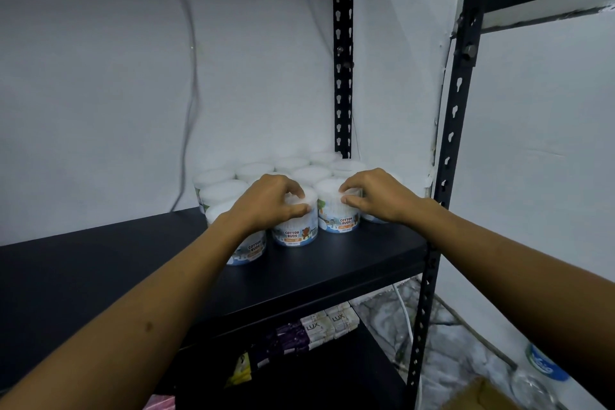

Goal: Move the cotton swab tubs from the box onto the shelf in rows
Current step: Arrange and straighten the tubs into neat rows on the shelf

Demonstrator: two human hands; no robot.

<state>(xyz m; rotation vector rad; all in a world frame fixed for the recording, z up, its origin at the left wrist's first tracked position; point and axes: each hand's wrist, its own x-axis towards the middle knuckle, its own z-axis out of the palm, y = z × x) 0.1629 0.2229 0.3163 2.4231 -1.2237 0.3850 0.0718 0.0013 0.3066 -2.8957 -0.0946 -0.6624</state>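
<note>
Cotton buds tubs, one gripped in each hand: left hand [271,198] on its tub [295,223], right hand [372,193] on the neighbour [339,213]; I'd slide both snug against the back rows [293,165] on the shelf [349,253], labels forward.

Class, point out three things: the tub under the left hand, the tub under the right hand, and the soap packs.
Left-hand tub [295,236]: head view, printed label.
Right-hand tub [342,221]: head view, printed label.
Soap packs [321,326]: head view, pale wrapper, lower shelf.
</note>
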